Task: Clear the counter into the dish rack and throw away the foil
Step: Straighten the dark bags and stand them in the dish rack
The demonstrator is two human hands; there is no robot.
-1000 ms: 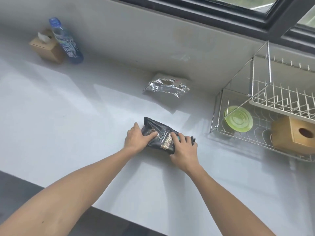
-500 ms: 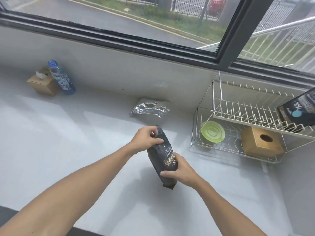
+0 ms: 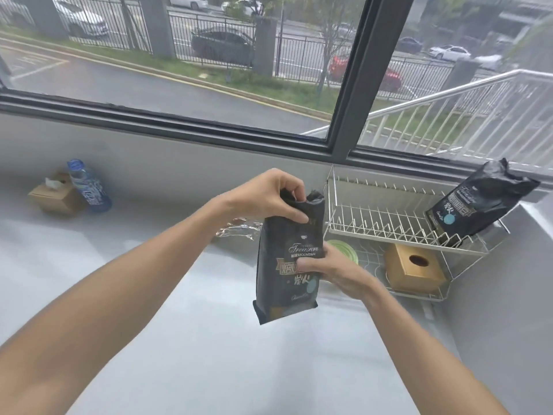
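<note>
I hold a black coffee bag (image 3: 287, 265) upright in the air above the counter. My left hand (image 3: 269, 196) pinches its folded top, and my right hand (image 3: 335, 269) grips its right side at mid-height. The wire dish rack (image 3: 389, 223) stands just right of the bag against the wall. A second black coffee bag (image 3: 475, 202) leans on its upper tier. A green plate (image 3: 344, 250) and a wooden tissue box (image 3: 413, 268) sit on the lower tier. The crumpled foil (image 3: 239, 230) lies on the counter behind my left forearm, partly hidden.
A blue water bottle (image 3: 89, 187) leans against a cardboard tissue box (image 3: 54, 196) at the far left of the grey counter (image 3: 179, 339). A wall (image 3: 508, 295) closes the right side beyond the rack. A window runs along the back.
The coffee bag lay on the counter under both hands; it has been lifted and turned upright. My view has tilted up, showing the window and the rack's upper tier.
</note>
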